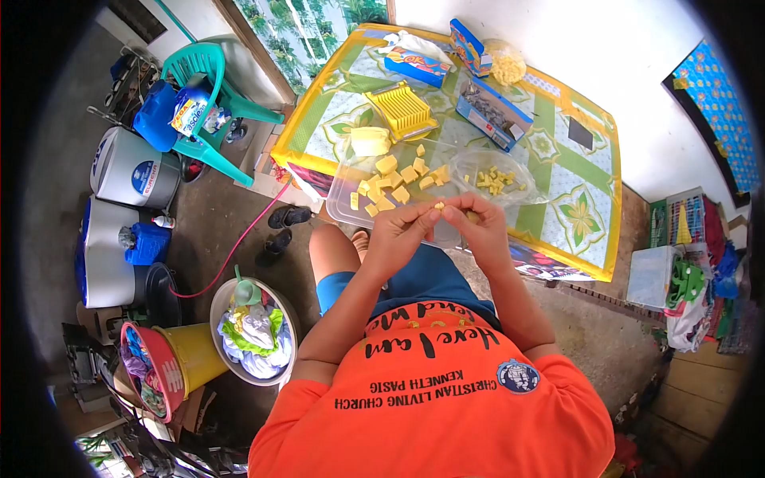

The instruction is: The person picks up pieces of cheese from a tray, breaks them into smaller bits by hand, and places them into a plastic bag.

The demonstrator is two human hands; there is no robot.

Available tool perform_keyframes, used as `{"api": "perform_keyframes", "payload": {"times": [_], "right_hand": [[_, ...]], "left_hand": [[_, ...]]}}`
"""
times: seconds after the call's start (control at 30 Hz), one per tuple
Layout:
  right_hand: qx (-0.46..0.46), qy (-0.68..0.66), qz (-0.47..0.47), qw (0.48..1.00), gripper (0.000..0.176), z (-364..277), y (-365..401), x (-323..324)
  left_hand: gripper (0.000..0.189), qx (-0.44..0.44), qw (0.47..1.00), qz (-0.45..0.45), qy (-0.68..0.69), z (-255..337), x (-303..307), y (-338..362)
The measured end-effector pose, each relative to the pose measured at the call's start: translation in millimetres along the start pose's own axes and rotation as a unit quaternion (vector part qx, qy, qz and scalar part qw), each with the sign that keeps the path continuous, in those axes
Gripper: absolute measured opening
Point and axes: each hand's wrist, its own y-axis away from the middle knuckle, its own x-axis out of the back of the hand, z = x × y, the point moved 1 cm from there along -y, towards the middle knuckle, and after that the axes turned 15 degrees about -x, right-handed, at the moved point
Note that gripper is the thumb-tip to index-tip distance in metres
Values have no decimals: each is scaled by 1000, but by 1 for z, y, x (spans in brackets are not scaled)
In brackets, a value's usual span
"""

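Note:
My left hand (392,237) and my right hand (483,231) meet over the table's near edge, fingertips pinched together. Between them is a small pale yellow piece (439,205) that looks like cheese. Just beyond my hands, a clear plastic tray (344,209) holds several yellow cubes (401,194). At its far left corner sits a larger pale yellow block (370,142). Right of the cubes, a clear plastic bag or container (522,177) holds smaller yellow pieces (496,182). Behind the tray lies a yellow slotted slicer (401,111).
Blue boxes (494,113) and a bowl of pale yellow shreds (505,64) stand farther back on the patterned tablecloth (580,215). A green chair (209,103) is at the left. A laundry basin (253,331) and yellow bucket (190,358) stand on the floor.

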Motion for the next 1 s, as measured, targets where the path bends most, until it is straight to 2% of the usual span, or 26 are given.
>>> {"api": "perform_keyframes", "payload": {"times": [0.13,0.23,0.33,0.43,0.53,0.63,0.73,0.83,1.0], "right_hand": [[46,40,18,998,12,2,1,-2],[126,137,31,982,12,-5,3,-3],[128,174,46,975,13,-15,8,-6],[134,185,51,972,12,-15,10,-6],[134,189,49,972,13,-13,10,-5],[109,107,27,988,13,-4,7,-2],[1,-19,-11,1000,15,-5,11,-2],[37,32,-53,997,16,-8,8,3],[-64,-55,-109,991,17,-8,10,4]], "left_hand": [[27,12,1000,2,20,4,2,0],[27,4,999,11,30,1,3,0],[26,33,999,7,39,6,5,0],[25,108,992,3,65,3,11,0],[25,109,989,-20,98,4,13,-1],[25,119,990,-29,66,12,11,-1],[23,121,989,-34,76,11,11,-1],[23,100,988,-73,87,11,13,0],[21,113,988,-70,81,12,11,1]]}}
